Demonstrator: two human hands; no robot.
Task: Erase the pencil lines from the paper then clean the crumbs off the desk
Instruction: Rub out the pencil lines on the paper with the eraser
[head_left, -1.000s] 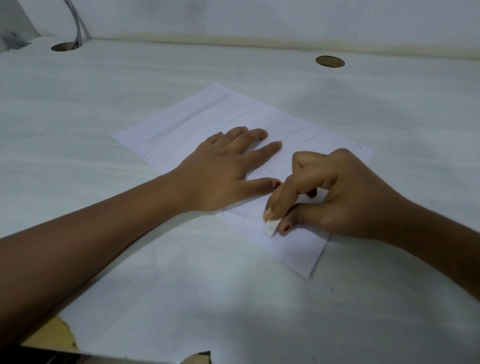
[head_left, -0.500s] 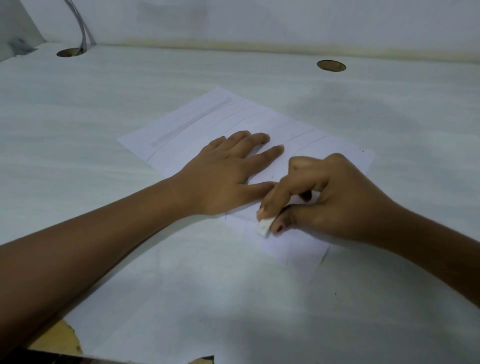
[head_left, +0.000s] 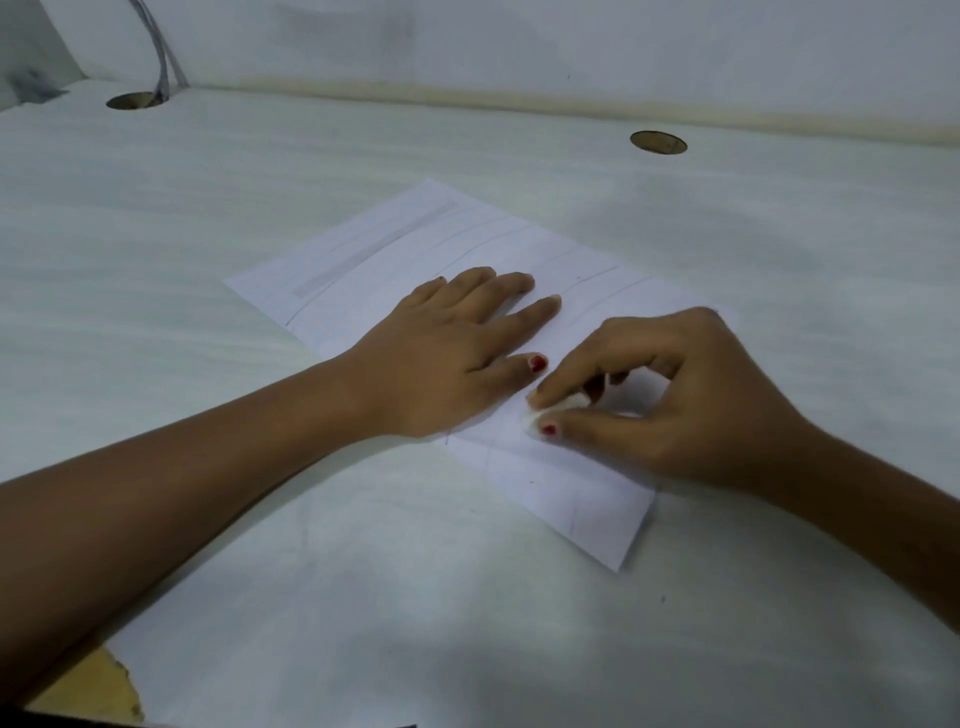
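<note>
While left hand (head_left: 447, 358) pins paper (head_left: 374, 260), right hand (head_left: 670, 400) pinches eraser (head_left: 537, 418) mid-sheet.

Office or study corner — white desk (head_left: 208, 182), cable holes (head_left: 658, 142), cord (head_left: 165, 62) through one.

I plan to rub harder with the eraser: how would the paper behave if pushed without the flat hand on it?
The paper looks thin and lies flat, so probably light and floppy. On the smooth desk it would likely slide or buckle under the eraser; the left hand pressing flat on it suggests that.
</note>
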